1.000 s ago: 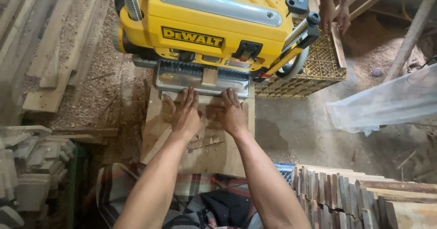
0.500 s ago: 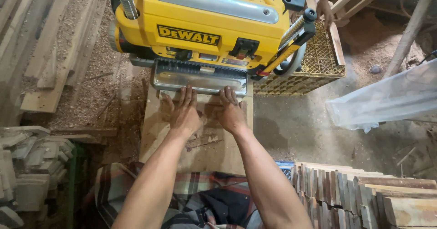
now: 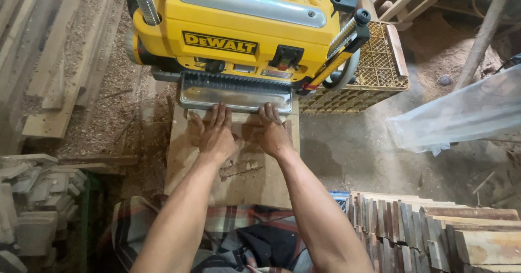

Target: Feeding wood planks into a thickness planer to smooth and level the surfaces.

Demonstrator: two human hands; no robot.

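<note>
Both hands are lying flat, palms down and fingers spread, on a wide wooden board (image 3: 239, 170): the left hand (image 3: 214, 135) and the right hand (image 3: 274, 135) are sitting side by side near its far end, gripping nothing, fingertips just short of the metal infeed table (image 3: 236, 91) of the yellow thickness planer (image 3: 244, 29). The board is resting flat in front of the planer, its far end at the infeed table, its near end by the person's plaid-clothed lap. A yellow plastic crate (image 3: 374, 72) is sitting right of the planer, stacked wood slats (image 3: 434, 229) at lower right, and sawdust is covering the floor (image 3: 108, 116) on the left.
</note>
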